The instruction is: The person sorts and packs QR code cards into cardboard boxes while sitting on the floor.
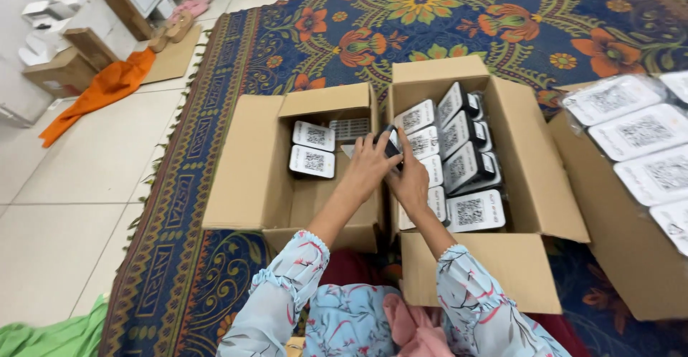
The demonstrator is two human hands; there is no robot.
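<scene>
The two open boxes, the left box (247, 171) and the right box (534, 185), are matt brown corrugated cardboard with raw-cut flap edges. Inside the right box, the small packs (459, 160) look like black plastic faced with white, faintly glossy paper labels. Right of that box, more packs (638, 131) lie under clear, shiny plastic film. Beneath the boxes the rug (444, 20) is woven, matt, patterned cloth; left of it the floor tiles (79, 178) are smooth and slightly glossy.
</scene>
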